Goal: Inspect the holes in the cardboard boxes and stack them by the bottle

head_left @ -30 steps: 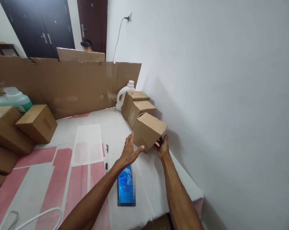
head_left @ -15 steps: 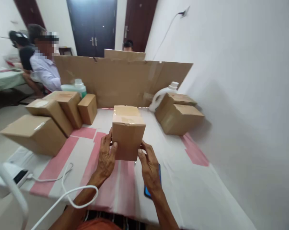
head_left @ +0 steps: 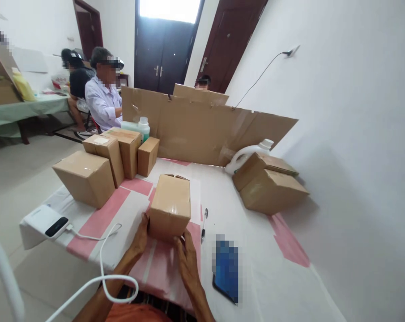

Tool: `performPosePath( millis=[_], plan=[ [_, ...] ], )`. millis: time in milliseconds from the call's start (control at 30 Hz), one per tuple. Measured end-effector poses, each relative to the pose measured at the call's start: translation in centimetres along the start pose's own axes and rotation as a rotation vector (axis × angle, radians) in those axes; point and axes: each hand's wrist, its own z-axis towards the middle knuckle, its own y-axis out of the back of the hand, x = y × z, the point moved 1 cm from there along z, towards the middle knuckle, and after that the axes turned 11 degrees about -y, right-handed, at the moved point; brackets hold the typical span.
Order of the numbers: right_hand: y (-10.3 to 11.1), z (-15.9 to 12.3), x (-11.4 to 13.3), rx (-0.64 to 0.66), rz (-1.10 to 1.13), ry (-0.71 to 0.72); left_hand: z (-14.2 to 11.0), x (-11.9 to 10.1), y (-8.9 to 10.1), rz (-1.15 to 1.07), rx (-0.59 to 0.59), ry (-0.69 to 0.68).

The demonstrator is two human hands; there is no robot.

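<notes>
A brown cardboard box (head_left: 171, 201) is between my two hands over the near part of the table, its taped top and front face showing. My left hand (head_left: 142, 235) presses against its lower left side, most of the fingers hidden behind the box. At the lower right front corner, my right hand (head_left: 188, 257) grips with the thumb in front and the fingers along the side. Whether the box's base touches the table I cannot tell. Just right of it lie a pen (head_left: 205, 226) and a phone (head_left: 226, 273) with a blurred-out screen.
Several cardboard boxes (head_left: 88, 174) stand at the left, beside a bottle of green liquid (head_left: 143, 129). More boxes (head_left: 272, 188) and a white jug (head_left: 242, 156) are at the right. A cardboard panel (head_left: 195, 127) spans the back. A power bank (head_left: 48, 223) trails a white cable (head_left: 103, 255). A person (head_left: 103, 98) sits beyond.
The view has swung left. My hands have brought the box leftward over the table and tipped it, so more of its top shows. The pen and phone are now uncovered.
</notes>
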Motion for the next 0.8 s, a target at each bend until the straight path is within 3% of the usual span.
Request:
performPosePath(
  millis=[67, 233, 400, 633, 800],
  plan=[
    [0.5, 0.3, 1.5, -0.016, -0.035, -0.006, -0.8, -1.0, 0.1, 0.115, 0.049, -0.051],
    [2.1, 0.2, 5.0, -0.040, -0.075, -0.015, -3.4, -4.7, 0.1, 0.569, 0.139, -0.358],
    [2.1, -0.2, 4.5, -0.084, 0.003, -0.133, -4.9, -6.7, -0.5, 0.819, 0.243, -0.443],
    [2.7, -1.3, 2.6, 0.053, 0.259, -0.185, -5.4, -5.1, 1.3, 0.762, 0.190, -0.416],
    [1.8, -1.7, 2.8, 0.103, 0.134, -0.106, -5.1, -2.6, 2.9, 0.700, 0.102, -0.315]
  ],
)
